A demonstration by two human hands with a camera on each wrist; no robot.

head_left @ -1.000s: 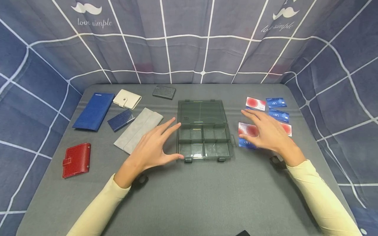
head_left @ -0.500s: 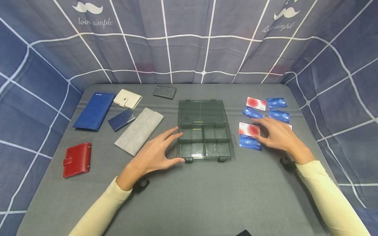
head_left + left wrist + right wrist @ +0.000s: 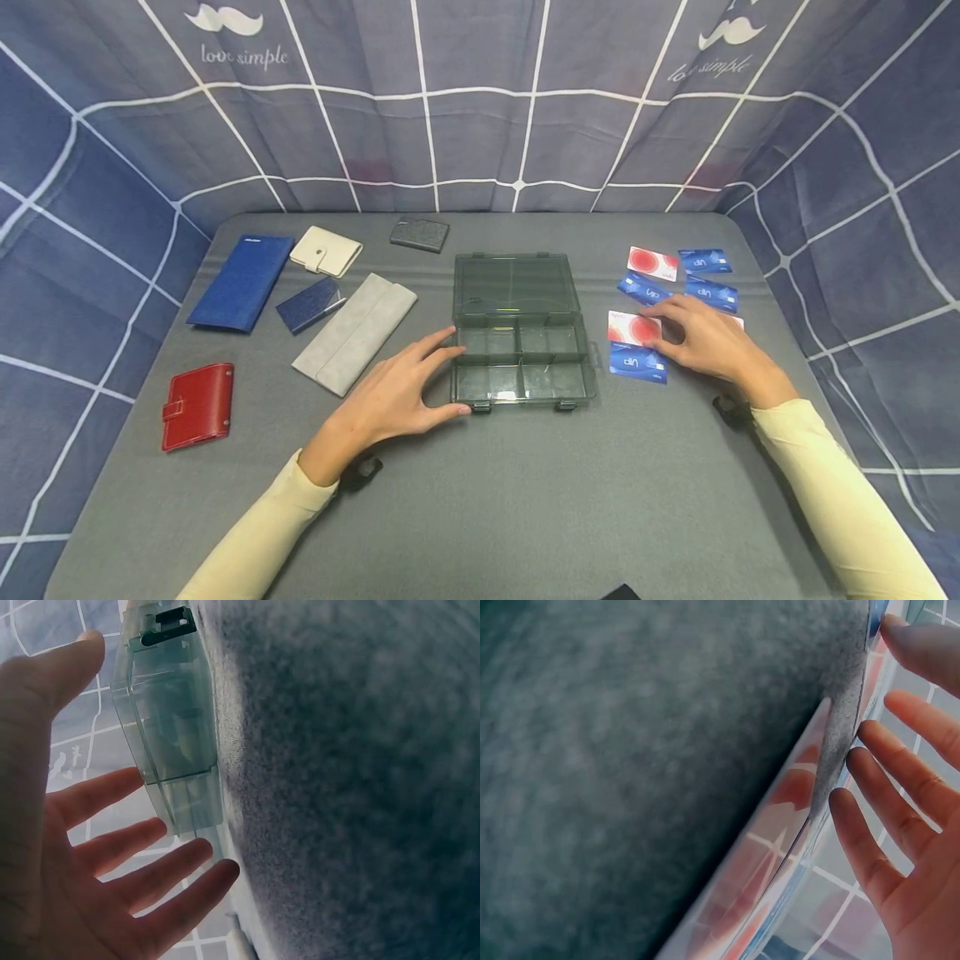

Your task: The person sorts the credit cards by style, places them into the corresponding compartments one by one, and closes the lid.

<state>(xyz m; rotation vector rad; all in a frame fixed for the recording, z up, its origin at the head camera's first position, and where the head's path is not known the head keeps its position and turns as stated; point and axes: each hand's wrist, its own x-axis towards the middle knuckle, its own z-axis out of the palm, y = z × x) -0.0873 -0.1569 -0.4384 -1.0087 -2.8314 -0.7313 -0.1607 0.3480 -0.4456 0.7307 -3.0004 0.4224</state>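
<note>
In the head view a translucent grey-green divided box (image 3: 517,287) lies with its lid folded back. My left hand (image 3: 397,387) is at its left side, fingers spread, thumb by the front left corner. The left wrist view has the fingertips beside the box wall (image 3: 169,712); contact is hard to tell. Over the cards at the right, my right hand (image 3: 708,342) has thumb and fingers at the right edge of a red-and-white card (image 3: 628,327). A blue card (image 3: 637,363) lies just in front of that card. Another red-and-white card (image 3: 757,877) shows near the right fingers in the right wrist view.
Further cards lie behind the right hand, including a red-and-white card (image 3: 652,263) and a blue card (image 3: 705,261). To the left are a grey wallet (image 3: 355,335), red wallet (image 3: 197,407), blue folder (image 3: 242,283), cream wallet (image 3: 326,252) and navy holder (image 3: 309,305). A dark case (image 3: 420,234) lies behind.
My right hand has moved right and toward me over the cards, uncovering a blue card, then settled almost still. The left hand has shifted slightly, staying by the box.
</note>
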